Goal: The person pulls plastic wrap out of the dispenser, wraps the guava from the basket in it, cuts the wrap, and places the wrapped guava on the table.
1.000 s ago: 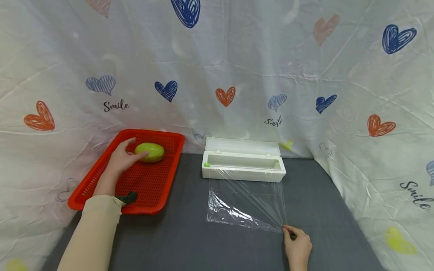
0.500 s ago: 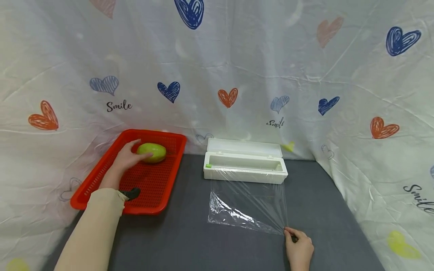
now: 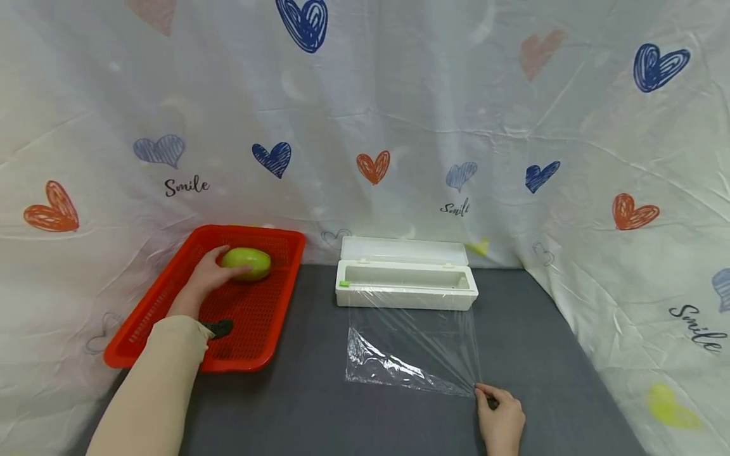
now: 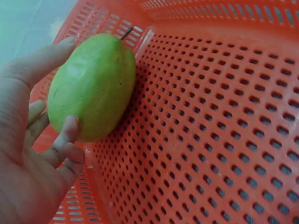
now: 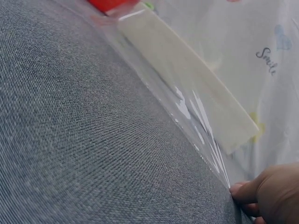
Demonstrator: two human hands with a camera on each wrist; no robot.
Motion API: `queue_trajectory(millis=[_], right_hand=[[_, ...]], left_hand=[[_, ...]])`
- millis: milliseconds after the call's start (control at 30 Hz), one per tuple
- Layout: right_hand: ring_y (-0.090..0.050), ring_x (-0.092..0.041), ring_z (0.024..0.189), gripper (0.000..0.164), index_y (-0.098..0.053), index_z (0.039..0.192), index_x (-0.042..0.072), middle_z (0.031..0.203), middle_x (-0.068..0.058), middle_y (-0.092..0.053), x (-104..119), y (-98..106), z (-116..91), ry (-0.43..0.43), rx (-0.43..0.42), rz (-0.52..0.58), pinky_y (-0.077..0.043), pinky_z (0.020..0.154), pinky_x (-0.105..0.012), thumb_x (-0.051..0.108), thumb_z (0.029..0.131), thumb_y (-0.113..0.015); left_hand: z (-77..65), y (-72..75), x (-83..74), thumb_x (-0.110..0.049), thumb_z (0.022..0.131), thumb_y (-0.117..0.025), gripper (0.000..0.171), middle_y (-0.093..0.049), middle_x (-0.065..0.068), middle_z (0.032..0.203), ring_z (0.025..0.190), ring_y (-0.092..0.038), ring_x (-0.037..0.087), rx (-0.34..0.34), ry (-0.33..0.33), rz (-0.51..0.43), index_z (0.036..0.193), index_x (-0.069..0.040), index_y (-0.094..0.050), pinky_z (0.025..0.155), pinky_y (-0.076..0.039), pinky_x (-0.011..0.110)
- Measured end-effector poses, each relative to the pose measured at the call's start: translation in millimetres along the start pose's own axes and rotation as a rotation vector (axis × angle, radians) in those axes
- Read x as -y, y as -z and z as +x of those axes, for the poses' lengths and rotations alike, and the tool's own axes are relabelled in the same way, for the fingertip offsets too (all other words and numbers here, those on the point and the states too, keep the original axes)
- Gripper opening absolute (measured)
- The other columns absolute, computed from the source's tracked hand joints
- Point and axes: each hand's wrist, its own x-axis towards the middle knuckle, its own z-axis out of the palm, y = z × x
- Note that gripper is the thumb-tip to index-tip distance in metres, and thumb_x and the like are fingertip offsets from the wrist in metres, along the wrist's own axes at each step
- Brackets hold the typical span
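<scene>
- At the left of the frame, a pale sleeve (image 3: 154, 386) reaches up from the bottom edge across the rim of a red basket (image 3: 248, 342).
- The left hand (image 3: 208, 272) is in the basket's upper part, grasping a green fruit (image 3: 248, 261), thumb along the near side and other fingers behind.
- The fruit sits just right of the palm, in the basket's upper half; I can't tell whether it is lifted. In the left wrist view its stem points to the upper right.
- Around that grip, the basket's far wall stands just above the fruit; the holed floor spreads below it and towards the right wall.
- A strip of dark table (image 3: 310, 329) runs between the basket's right edge and the middle of the frame.
- Right of centre stands a white box (image 3: 410, 265), lid (image 3: 403, 250) tipped back against the patterned cloth (image 3: 342, 88), with a green piece (image 3: 344, 284) at its left end.
- Clear film (image 3: 410, 348) comes down over the box's front edge, its lower right corner drawn into tight creases.
- At the lower right, the right hand (image 3: 500, 421) pinches that corner between thumb and fingers.
- Beyond it, dark tabletop extends to a slanting edge along the cloth.
</scene>
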Motion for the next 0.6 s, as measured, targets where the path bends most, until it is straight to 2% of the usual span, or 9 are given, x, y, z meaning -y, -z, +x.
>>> queue_trajectory(millis=[233, 433, 600], right_hand=[[-0.065, -0.036, 0.084, 0.007, -0.084, 0.095, 0.001, 0.093, -0.018, -0.077, -0.6, 0.0, 0.4, 0.005, 0.001, -0.008, -0.048, 0.082, -0.055, 0.005, 0.089, -0.083], [-0.066, -0.036, 0.084, 0.007, -0.085, 0.095, 0.002, 0.092, -0.016, -0.077, -0.7, -1.3, -0.6, 0.007, 0.003, -0.005, -0.049, 0.082, -0.056, 0.005, 0.089, -0.084], [-0.064, -0.033, 0.08, 0.006, -0.085, 0.093, 0.002, 0.089, -0.015, -0.077, -2.3, -2.1, 0.5, 0.003, -0.018, -0.01, -0.05, 0.075, -0.05, 0.005, 0.087, -0.085]], left_hand=[[9.9, -2.9, 12.7, -0.054, 0.091, -0.079, 0.121, -0.016, 0.039, 0.167, 0.148, -0.028, 0.054, 0.024, 0.018, -0.085, 0.168, 0.005, -0.007, 0.121, -0.028, 0.069], [15.1, -3.1, 24.0, -0.044, 0.09, -0.084, 0.123, -0.012, 0.041, 0.168, 0.15, -0.024, 0.056, 0.037, 0.025, -0.079, 0.166, 0.007, -0.002, 0.121, -0.024, 0.071], [15.9, -8.0, 27.5, -0.041, 0.091, -0.085, 0.121, -0.02, 0.041, 0.164, 0.146, -0.029, 0.055, 0.043, 0.006, -0.082, 0.165, 0.01, -0.004, 0.121, -0.025, 0.071]])
